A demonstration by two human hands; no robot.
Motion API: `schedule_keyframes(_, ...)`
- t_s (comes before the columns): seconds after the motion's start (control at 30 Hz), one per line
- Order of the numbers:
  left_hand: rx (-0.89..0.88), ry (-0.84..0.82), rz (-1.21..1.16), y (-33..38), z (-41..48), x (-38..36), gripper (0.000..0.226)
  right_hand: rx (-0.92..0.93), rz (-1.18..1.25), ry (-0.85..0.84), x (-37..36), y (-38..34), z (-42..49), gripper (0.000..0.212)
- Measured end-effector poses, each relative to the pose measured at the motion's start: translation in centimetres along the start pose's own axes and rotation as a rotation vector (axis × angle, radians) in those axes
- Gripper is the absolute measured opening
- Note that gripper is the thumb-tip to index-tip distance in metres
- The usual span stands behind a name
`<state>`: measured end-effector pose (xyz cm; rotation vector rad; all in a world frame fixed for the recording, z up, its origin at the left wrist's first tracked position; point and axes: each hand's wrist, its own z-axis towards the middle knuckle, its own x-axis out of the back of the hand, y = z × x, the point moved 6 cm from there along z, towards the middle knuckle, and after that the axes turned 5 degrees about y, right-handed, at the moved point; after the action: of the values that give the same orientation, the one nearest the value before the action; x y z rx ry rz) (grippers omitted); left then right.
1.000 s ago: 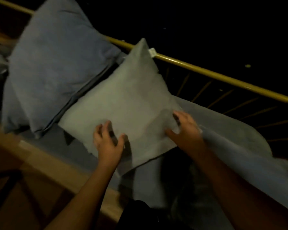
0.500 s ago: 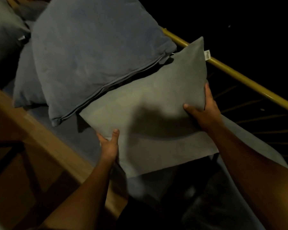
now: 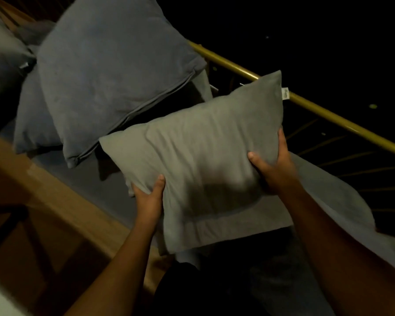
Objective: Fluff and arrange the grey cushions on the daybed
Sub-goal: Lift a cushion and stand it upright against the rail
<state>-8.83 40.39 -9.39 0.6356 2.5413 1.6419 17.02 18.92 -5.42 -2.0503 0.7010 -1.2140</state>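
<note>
I hold a light grey cushion [image 3: 205, 160] in both hands, lifted a little above the daybed seat [image 3: 96, 185]. My left hand [image 3: 149, 197] grips its lower left edge, thumb on the front. My right hand [image 3: 274, 163] clamps its right side, thumb pressed into the fabric. A small white tag sticks out at the cushion's top right corner. Behind it to the left a larger blue-grey cushion [image 3: 114, 71] leans back, overlapping another grey cushion [image 3: 32, 119]. A further cushion [image 3: 2, 71] shows at the far left edge.
A brass-coloured rail [image 3: 324, 115] with thin spokes runs diagonally behind the cushions. The daybed's wooden front edge [image 3: 62, 199] crosses the lower left. Loose grey fabric [image 3: 342, 201] lies on the seat at right. Beyond the rail all is dark.
The light grey cushion has come off the big cushion and moved right and toward me. My hands shifted from its face to its left and right edges and now squeeze it.
</note>
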Motion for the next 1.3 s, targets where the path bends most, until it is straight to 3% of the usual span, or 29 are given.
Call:
schedule_keyframes(0.07,-0.027,-0.038,0.017,0.8,-2.1,-1.1,0.075,0.01,0.049,0.042,3.0,1.0,-1.9,0.113)
schedule_keyframes(0.3,-0.294,-0.259,0.041,8.4,-7.6,-10.5,0.074,0.046,0.07,0.331,15.7,2.8,-6.2,0.113)
schedule_keyframes(0.53,-0.514,-0.534,0.199,14.2,-13.4,-23.4,0.106,0.081,0.124,0.564,29.3,6.6,-7.4,0.133)
schedule_keyframes(0.67,-0.619,-0.679,0.32,14.5,-16.4,-31.0,0.118,-0.014,0.125,0.683,34.3,11.1,-7.3,0.14)
schedule_keyframes(0.97,-0.658,-0.819,0.422,8.3,-18.7,-41.6,0.109,-0.137,0.155,0.779,37.1,21.9,-4.6,0.137)
schedule_keyframes(1.3,-0.553,-0.928,0.504,0.6,-18.7,-42.7,0.105,-0.276,0.186,0.702,34.0,28.7,-4.2,0.131)
